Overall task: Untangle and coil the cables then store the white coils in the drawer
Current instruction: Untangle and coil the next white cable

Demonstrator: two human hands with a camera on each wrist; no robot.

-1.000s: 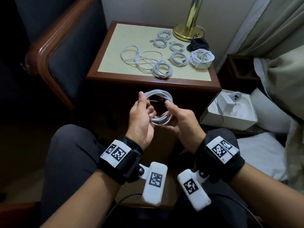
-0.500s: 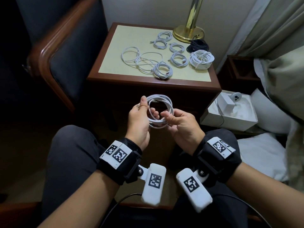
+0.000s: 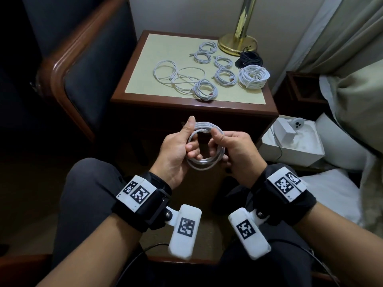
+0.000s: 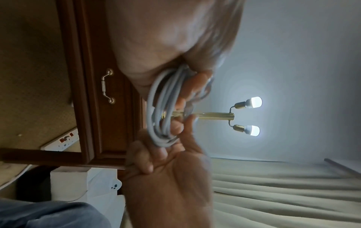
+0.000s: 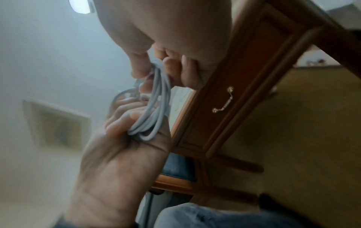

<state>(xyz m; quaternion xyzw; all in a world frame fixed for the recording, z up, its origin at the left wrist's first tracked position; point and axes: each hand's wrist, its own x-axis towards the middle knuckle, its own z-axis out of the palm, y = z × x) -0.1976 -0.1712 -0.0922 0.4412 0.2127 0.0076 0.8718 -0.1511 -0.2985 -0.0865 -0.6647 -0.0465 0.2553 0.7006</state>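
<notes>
A white cable coil (image 3: 209, 160) (image 4: 162, 108) (image 5: 154, 108) hangs in front of the nightstand, held between both hands. My left hand (image 3: 180, 146) grips its left side, thumb up along the ring and fingers through the loop. My right hand (image 3: 232, 150) holds the right side and pinches the cable end at the top of the ring between thumb and forefinger. On the nightstand top (image 3: 141, 65) lie several white coils (image 3: 205, 90), a loose white cable (image 3: 165, 71) and a black coil (image 3: 248, 60). The drawer (image 5: 230, 95) with its brass handle (image 4: 106, 86) is closed.
A brass lamp base (image 3: 238, 43) stands at the nightstand's back right. An armchair (image 3: 83, 65) is on the left. An open white box (image 3: 290, 141) with a charger sits on the floor at the right, beside the bed (image 3: 356, 104).
The right hand has shifted from the coil's lower side up to its top, now pinching the cable end there. The left hand keeps its hold; the coil sits a little lower.
</notes>
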